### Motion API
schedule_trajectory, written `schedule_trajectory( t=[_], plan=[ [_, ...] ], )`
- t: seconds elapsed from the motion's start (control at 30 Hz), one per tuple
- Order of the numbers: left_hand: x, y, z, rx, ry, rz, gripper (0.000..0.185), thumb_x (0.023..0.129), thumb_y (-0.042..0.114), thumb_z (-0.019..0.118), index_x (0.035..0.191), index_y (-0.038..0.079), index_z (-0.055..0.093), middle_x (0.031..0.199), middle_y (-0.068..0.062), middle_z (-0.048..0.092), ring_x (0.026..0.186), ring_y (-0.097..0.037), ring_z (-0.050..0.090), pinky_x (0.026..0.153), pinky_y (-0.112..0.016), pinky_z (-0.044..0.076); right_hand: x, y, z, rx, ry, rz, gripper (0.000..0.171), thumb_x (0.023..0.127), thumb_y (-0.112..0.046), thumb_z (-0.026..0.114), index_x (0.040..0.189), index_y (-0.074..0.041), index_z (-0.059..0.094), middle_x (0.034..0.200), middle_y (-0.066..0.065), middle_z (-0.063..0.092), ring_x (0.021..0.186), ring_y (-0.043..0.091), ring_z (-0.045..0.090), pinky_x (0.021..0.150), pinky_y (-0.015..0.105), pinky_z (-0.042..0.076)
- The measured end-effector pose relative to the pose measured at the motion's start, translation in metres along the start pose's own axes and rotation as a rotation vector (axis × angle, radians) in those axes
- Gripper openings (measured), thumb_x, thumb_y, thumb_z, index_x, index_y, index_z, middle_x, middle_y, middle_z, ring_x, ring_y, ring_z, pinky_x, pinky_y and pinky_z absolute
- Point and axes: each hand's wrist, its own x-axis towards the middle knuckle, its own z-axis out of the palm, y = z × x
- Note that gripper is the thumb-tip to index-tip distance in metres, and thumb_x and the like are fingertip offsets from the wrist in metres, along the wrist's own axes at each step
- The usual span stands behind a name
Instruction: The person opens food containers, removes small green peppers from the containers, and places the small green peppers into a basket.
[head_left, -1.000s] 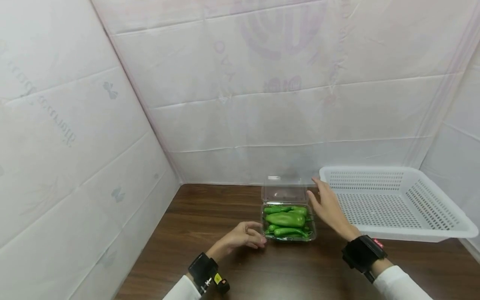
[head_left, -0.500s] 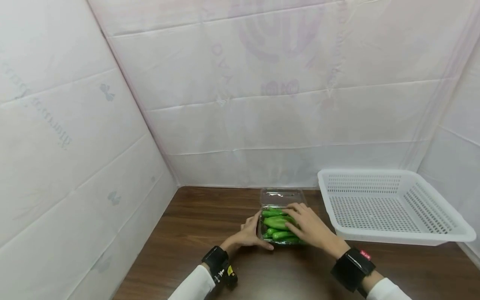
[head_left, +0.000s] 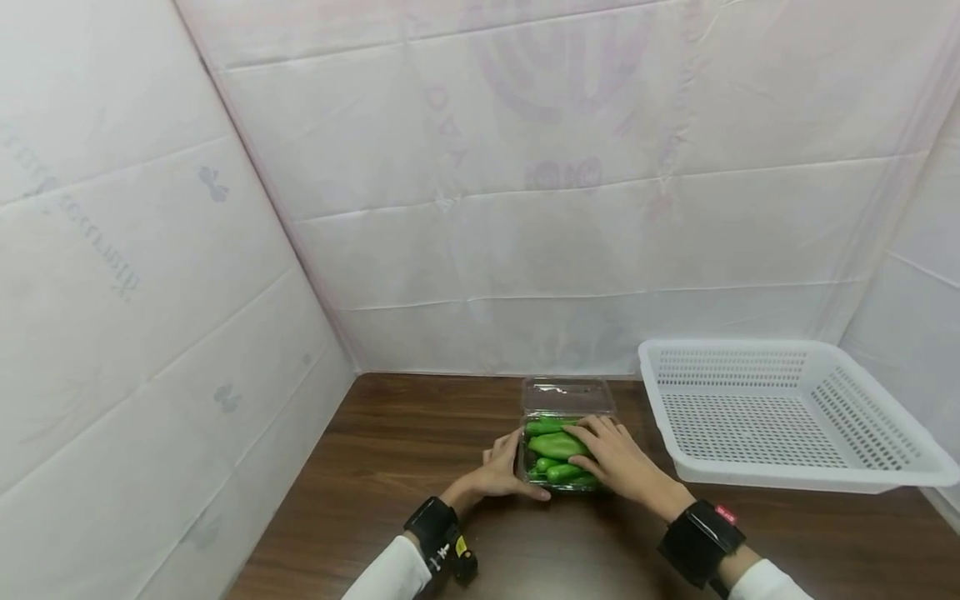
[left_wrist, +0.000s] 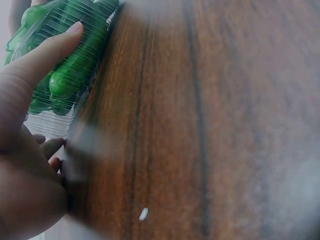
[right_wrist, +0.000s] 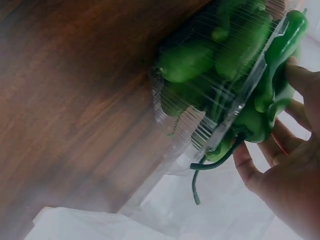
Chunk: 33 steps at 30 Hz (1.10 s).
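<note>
A clear plastic clamshell box [head_left: 522, 471] full of green peppers [head_left: 562, 475] stands on the table in the head view, its lid [head_left: 567, 396] folded back behind it. My left hand [head_left: 491, 475] grips the box's near left corner. In the left wrist view its thumb [left_wrist: 55, 47] crosses the ribbed front wall, and the other fingers are low by the side. Over the box's right part, my right hand [head_left: 618, 458] grips a large green pepper [head_left: 551, 445] lying on top. In the right wrist view its fingers and thumb are spread around that pepper, whose dark stem [right_wrist: 215, 162] sticks out past the rim.
A white perforated plastic basket [head_left: 787, 475] stands to the right of the box. White sheeting [head_left: 480, 250] walls off the back and sides of the brown wooden table [head_left: 405, 433]. A small white speck [left_wrist: 143, 214] lies on the wood.
My right hand has come from beside the lid down onto the peppers, and the lid leans further back. My left hand has closed in on the box's corner. The last half second shows little movement.
</note>
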Motion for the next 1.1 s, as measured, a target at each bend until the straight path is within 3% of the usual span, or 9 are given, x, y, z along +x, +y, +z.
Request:
schedule_trajectory(
  t=[0.37,0.6,0.83,1.0,1.1],
  plan=[
    [0.0,0.0,0.004,0.01,0.011,0.011,0.124,0.069,0.041,0.095,0.164,0.023,0.017,0.162,-0.018,0.027,0.144,-0.035,0.024,0.107,-0.055,0.025,0.0,-0.005,-0.011,-0.002,-0.02,0.001,0.046,0.1,-0.022,0.066,0.141,-0.003,0.058,0.125,0.014,0.061,0.112,0.031,0.061,0.087,0.05,0.052],
    [0.0,0.0,0.002,0.005,0.012,0.019,0.122,0.069,0.04,0.095,0.163,0.025,0.019,0.161,-0.018,0.027,0.142,-0.037,0.024,0.104,-0.054,0.025,0.004,-0.01,-0.029,0.038,0.024,0.012,0.046,0.102,-0.017,0.063,0.145,-0.005,0.053,0.128,0.016,0.057,0.108,0.03,0.062,0.081,0.044,0.053],
    [-0.001,0.001,-0.001,-0.002,0.01,0.011,0.122,0.069,0.044,0.095,0.163,0.026,0.019,0.161,-0.019,0.025,0.142,-0.039,0.022,0.105,-0.054,0.026,0.014,-0.008,-0.044,0.075,0.062,0.013,0.044,0.108,-0.014,0.051,0.148,0.001,0.045,0.135,0.024,0.053,0.121,0.038,0.056,0.095,0.051,0.049],
    [-0.003,0.001,-0.001,0.007,0.018,0.038,0.123,0.069,0.045,0.094,0.163,0.023,0.019,0.161,-0.021,0.027,0.142,-0.04,0.024,0.105,-0.056,0.024,0.015,-0.005,-0.046,0.03,0.122,0.017,0.04,0.107,-0.012,0.051,0.143,0.004,0.048,0.124,0.021,0.061,0.115,0.036,0.058,0.096,0.052,0.048],
    [-0.003,0.002,0.0,0.011,0.014,0.038,0.123,0.07,0.045,0.094,0.164,0.024,0.018,0.161,-0.02,0.026,0.144,-0.04,0.023,0.107,-0.057,0.023,0.012,-0.003,-0.046,0.03,0.144,0.041,0.04,0.108,-0.012,0.05,0.144,0.005,0.047,0.115,0.017,0.061,0.105,0.031,0.059,0.088,0.046,0.05]
  ],
)
